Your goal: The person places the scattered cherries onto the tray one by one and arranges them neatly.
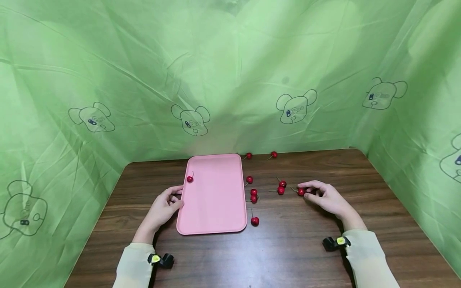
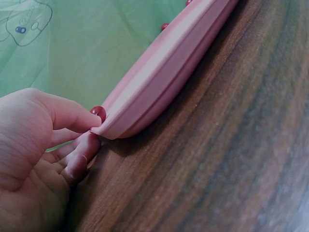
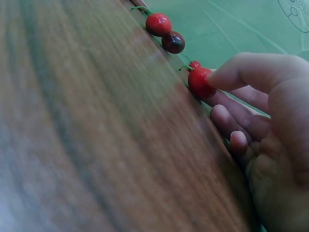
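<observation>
A pink tray [image 1: 216, 200] lies on the wooden table, with one cherry [image 1: 190, 179] near its left rim. My left hand [image 1: 165, 206] pinches that left rim; in the left wrist view the thumb is on the rim and fingers are curled beneath. To the right, my right hand [image 1: 325, 196] pinches a red cherry [image 3: 201, 82] between thumb and fingers, its green stem pointing away from the hand. Close by on the table are two touching cherries, a bright one [image 3: 158, 24] and a darker one [image 3: 173, 42].
Several more cherries lie right of the tray, among them one near the front [image 1: 255, 221], a touching pair [image 1: 253, 195] and one at the back edge [image 1: 274, 155]. A green cloth [image 1: 230, 80] with bear drawings surrounds the back and sides of the table [image 1: 281, 256].
</observation>
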A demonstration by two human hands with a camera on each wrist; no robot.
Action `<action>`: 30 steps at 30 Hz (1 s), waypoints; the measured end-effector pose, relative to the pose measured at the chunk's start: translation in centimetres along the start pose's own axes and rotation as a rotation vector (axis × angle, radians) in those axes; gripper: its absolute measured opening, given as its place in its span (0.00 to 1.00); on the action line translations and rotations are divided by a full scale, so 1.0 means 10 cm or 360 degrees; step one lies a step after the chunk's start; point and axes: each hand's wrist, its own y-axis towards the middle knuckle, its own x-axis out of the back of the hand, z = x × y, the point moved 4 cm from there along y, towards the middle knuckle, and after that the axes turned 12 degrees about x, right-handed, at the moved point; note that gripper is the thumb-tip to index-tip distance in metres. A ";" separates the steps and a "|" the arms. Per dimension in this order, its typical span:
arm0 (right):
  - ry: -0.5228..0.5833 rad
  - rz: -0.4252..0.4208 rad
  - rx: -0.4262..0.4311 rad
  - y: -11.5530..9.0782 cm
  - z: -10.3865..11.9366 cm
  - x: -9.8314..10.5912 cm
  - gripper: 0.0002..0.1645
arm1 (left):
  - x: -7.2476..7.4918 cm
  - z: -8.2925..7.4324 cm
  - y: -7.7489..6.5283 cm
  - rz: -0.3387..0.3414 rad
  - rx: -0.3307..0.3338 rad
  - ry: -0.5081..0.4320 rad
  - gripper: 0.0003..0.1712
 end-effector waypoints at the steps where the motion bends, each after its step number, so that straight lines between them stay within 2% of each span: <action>1: 0.0003 0.0001 0.0000 0.00 0.00 0.00 0.22 | 0.00 0.00 0.00 -0.0001 -0.0004 0.0006 0.29; 12: -0.0023 0.0005 -0.0024 -0.01 -0.01 -0.01 0.20 | 0.00 -0.01 0.01 -0.0009 0.0025 0.0021 0.30; 30: -0.0048 0.0021 -0.0183 0.01 -0.06 0.00 0.16 | -0.01 0.02 0.02 -0.0033 0.0047 0.0040 0.30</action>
